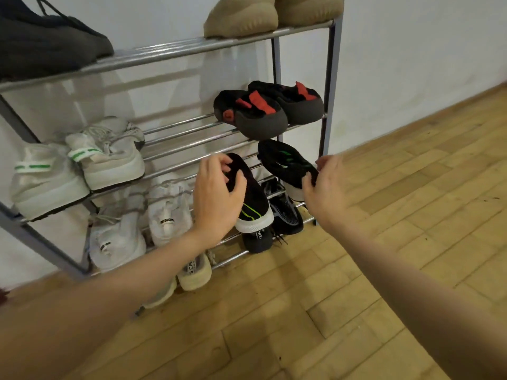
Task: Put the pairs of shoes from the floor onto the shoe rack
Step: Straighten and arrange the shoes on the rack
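Note:
A metal shoe rack (175, 50) with chrome bars stands against the white wall. My left hand (215, 198) grips the collar of a black shoe with green stripes and a white sole (253, 204), heel toward me, at the third shelf. My right hand (327, 185) holds the heel of the matching black shoe (282, 163) just to the right, at the same shelf. Both shoes sit tilted over the bars at the rack's right end.
Black-and-red shoes (263, 108) sit on the shelf above, white sneakers (107, 157) to the left, tan shoes (244, 17) and dark shoes (46, 42) on top. White shoes (167, 212) and dark mesh shoes (285, 215) fill the lower shelves. Wooden floor (356, 297) spreads to the right.

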### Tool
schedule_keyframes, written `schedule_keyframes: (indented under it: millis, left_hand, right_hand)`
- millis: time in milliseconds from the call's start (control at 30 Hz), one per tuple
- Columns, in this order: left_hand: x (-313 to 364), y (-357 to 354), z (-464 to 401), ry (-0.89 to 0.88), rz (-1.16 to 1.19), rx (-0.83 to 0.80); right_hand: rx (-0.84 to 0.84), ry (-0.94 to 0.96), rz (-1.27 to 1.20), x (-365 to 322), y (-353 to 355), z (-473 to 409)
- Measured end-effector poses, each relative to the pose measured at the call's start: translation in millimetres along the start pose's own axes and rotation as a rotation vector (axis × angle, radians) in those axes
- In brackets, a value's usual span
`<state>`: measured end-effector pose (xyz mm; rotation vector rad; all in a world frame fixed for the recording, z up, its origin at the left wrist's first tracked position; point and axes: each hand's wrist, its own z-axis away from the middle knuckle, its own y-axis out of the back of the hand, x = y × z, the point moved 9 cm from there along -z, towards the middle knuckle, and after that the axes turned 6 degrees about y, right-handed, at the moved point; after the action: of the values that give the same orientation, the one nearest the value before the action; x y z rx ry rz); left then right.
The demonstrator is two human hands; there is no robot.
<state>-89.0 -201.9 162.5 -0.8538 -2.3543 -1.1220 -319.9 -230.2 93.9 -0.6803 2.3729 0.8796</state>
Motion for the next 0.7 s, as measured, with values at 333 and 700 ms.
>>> schedule_keyframes:
  millis: [333, 700]
  left_hand:
    - [-98.3, -50.5, 56.1, 0.857, 0.21, -0.362]
    - [-89.4, -93.8, 79.0, 1.097, 0.709, -0.619]
  right_hand:
    - [-0.032, -0.828, -0.55, 64.9, -40.7, 42.5]
    - [-0.032, -0.825, -0.701, 79.9, -59.0, 13.3]
